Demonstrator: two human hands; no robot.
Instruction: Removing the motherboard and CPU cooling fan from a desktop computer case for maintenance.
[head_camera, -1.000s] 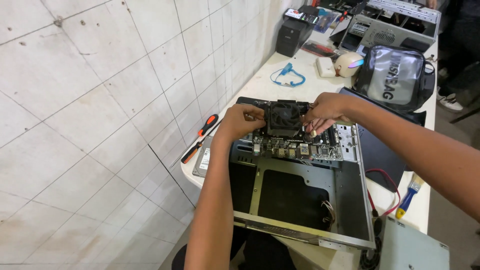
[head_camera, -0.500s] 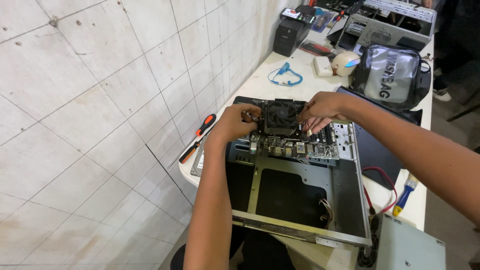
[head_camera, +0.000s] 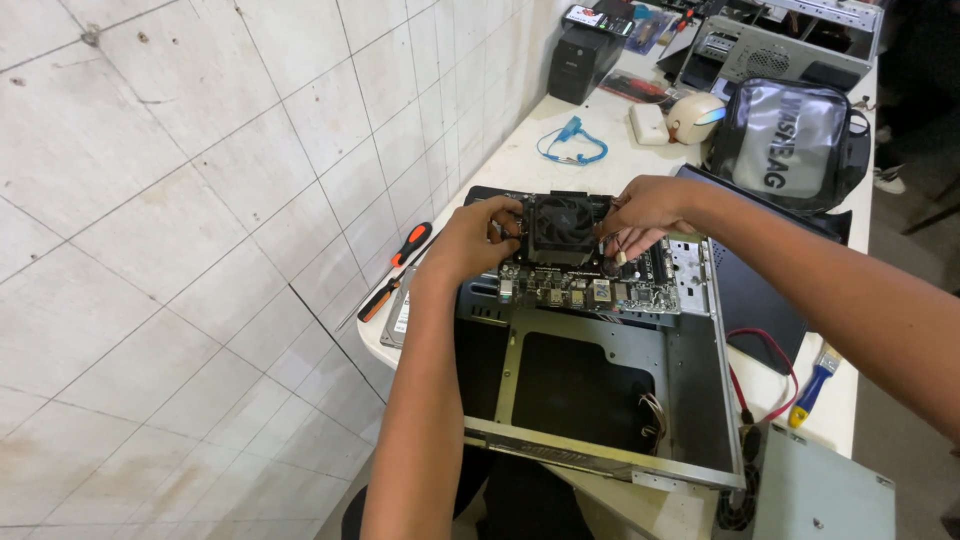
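From the head view, both hands stay where they were a moment ago, left hand (head_camera: 478, 238) and right hand (head_camera: 645, 208) each in a narrow grip on the fan (head_camera: 561, 226) inside the open computer case (head_camera: 700, 380) on the counter (head_camera: 520, 160), so the work holds steady.

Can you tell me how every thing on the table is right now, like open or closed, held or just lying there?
Computer case: open, cover off.
Cooler fan: on the board, gripped from both sides.
Left hand: grasping the fan's left edge.
Right hand: grasping the fan's right edge.
Screwdriver: lying loose beside the case.
Brush: lying loose.
Clear pouch: upright; whether it is zipped, cannot tell.
Blue cable: coiled, unplugged.
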